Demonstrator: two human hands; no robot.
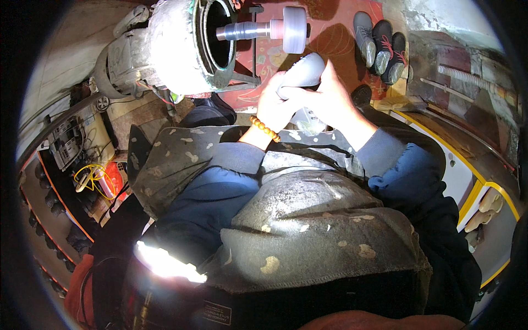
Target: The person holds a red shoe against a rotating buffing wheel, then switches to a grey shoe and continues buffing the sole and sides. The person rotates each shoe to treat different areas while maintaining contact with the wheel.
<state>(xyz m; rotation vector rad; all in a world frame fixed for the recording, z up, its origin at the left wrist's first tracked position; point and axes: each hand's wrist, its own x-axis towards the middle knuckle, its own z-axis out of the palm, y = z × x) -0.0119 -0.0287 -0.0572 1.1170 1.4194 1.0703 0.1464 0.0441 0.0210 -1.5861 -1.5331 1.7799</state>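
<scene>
A grey shoe [304,72] is held between my two hands, just below a pale round wheel [295,31] on a spindle. The shoe's rounded end points up toward the wheel, and a small gap seems to lie between them. Clear plastic [309,123] covers the shoe's lower part, below my hands. My left hand [275,102], with a beaded bracelet at the wrist, grips the shoe's left side. On the opposite side my right hand [333,99] is closed on it, the thumb laid across. Some fingers of both hands are hidden behind the shoe.
The wheel's spindle sticks out of a big whitish machine housing [173,47] at the upper left. Several shoes [379,47] stand in a row at the upper right. A spotted dark apron [308,220] covers my lap. Yellow-edged shelving [478,192] stands at the right.
</scene>
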